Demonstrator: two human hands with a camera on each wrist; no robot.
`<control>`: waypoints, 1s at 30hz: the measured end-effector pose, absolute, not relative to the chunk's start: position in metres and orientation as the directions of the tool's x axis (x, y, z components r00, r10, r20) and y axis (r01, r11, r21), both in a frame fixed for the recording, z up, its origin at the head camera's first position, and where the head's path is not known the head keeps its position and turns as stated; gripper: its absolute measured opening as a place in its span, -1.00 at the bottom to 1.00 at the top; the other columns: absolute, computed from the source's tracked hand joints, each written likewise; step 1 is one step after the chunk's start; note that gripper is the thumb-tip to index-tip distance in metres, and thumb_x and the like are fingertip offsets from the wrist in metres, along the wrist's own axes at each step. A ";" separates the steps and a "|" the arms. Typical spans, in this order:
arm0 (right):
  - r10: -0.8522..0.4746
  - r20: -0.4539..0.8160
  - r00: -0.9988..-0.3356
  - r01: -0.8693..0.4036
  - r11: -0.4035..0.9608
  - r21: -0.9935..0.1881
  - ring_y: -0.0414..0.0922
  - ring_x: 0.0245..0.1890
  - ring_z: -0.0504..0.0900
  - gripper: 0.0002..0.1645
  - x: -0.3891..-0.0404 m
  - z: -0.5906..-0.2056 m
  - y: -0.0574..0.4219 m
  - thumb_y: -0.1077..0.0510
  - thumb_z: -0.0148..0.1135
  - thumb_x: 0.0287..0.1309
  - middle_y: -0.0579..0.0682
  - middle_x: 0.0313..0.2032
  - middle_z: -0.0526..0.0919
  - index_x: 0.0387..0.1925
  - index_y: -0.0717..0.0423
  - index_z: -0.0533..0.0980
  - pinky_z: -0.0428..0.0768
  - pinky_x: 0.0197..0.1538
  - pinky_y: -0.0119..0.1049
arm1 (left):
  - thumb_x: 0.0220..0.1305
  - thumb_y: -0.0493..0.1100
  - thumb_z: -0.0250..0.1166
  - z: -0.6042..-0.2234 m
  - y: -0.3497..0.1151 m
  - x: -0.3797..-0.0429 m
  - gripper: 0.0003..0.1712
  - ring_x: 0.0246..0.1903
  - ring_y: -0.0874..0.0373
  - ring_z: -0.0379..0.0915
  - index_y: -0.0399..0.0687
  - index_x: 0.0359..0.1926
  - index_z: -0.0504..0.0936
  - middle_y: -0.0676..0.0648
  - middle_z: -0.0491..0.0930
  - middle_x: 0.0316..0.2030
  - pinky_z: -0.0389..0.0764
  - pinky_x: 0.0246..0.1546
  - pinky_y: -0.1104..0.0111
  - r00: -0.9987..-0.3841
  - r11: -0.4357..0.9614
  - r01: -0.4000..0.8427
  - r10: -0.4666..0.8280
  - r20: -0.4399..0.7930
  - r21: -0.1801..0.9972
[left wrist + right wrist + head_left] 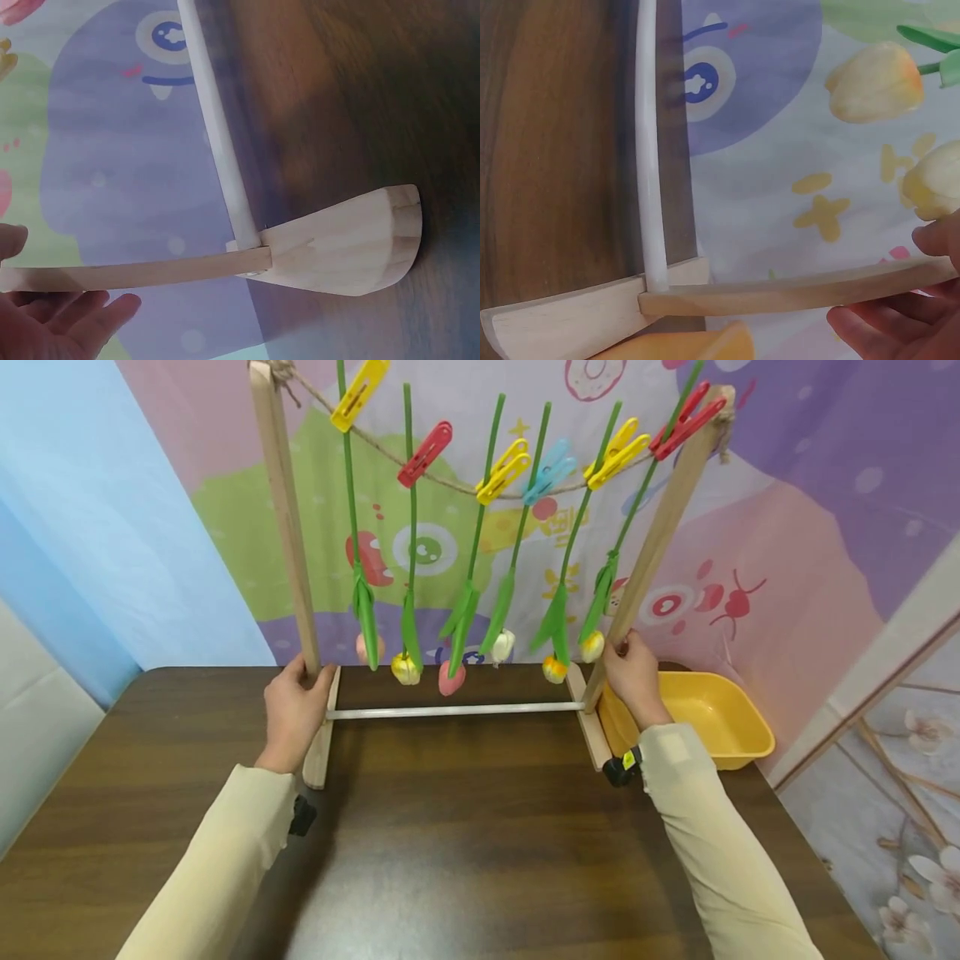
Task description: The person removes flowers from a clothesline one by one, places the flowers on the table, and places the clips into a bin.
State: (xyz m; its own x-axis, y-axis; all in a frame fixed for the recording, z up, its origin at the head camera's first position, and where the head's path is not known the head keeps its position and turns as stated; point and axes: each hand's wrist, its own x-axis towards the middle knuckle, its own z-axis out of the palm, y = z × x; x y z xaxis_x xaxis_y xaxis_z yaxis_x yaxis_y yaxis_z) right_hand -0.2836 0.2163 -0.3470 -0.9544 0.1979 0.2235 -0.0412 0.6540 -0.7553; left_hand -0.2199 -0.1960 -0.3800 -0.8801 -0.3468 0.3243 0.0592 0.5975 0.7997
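A wooden rack stands on the table, its left post point(283, 510) and right post point(667, 527) joined low down by a white rod point(457, 711). My left hand point(291, 714) holds the left post near its foot point(318, 756); in the left wrist view, thumb and fingers lie on opposite sides of the wood. Likewise, my right hand point(636, 681) pinches the right post just above its base. Between the post tops sags a twine rope point(378, 446). Several artificial tulips hang from it heads down, including a pink tulip point(452, 678), held by red, yellow and blue clothespins point(504, 471).
A yellow plastic basin point(761, 735) sits at the right rear of the brown table point(450, 860), partly behind my right hand. A cartoon-printed cloth point(465, 552) hangs directly behind the rack. White panels with printed blossoms point(937, 877) stand off to the right.
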 end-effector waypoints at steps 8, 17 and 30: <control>0.228 0.282 -0.932 -0.047 0.695 -0.717 0.12 -0.31 0.54 -0.63 -0.287 -0.350 0.213 0.12 -0.05 0.31 0.28 -0.33 0.51 -0.11 0.41 0.41 0.49 -0.29 -0.15 | 0.29 -0.13 0.13 -0.377 -0.196 -0.227 -0.74 -0.59 0.15 0.30 -0.24 -0.40 0.58 -0.17 0.59 -0.54 0.25 -0.59 0.48 -0.828 0.660 0.057 -0.388 0.405 0.749; 0.239 0.294 -0.925 -0.041 0.709 -0.704 0.13 -0.33 0.54 -0.69 -0.286 -0.353 0.213 0.17 -0.09 0.31 0.26 -0.41 0.47 -0.21 0.40 0.40 0.45 -0.35 -0.18 | 0.32 -0.11 0.08 -0.378 -0.196 -0.224 -0.70 -0.62 0.12 0.27 -0.23 -0.42 0.57 -0.17 0.55 -0.58 0.25 -0.66 0.46 -0.851 0.674 0.030 -0.370 0.372 0.738; 0.201 0.300 -0.932 -0.064 0.726 -0.684 0.18 -0.31 0.62 -0.63 -0.278 -0.352 0.217 0.10 -0.06 0.32 0.32 -0.36 0.57 -0.16 0.39 0.44 0.51 -0.34 -0.14 | 0.32 -0.08 0.10 -0.378 -0.195 -0.214 -0.70 -0.63 0.22 0.31 -0.20 -0.41 0.60 -0.19 0.66 -0.50 0.28 -0.66 0.50 -0.852 0.674 0.004 -0.385 0.354 0.739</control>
State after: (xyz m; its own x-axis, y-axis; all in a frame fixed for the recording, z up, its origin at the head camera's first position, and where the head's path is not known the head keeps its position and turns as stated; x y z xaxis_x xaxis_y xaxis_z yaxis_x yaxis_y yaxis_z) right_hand -0.2780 0.2175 -0.3522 -0.9323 0.2014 0.3004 -0.0636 0.7264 -0.6843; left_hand -0.2141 -0.1952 -0.3782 -0.8524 -0.3845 0.3544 0.0035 0.6735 0.7392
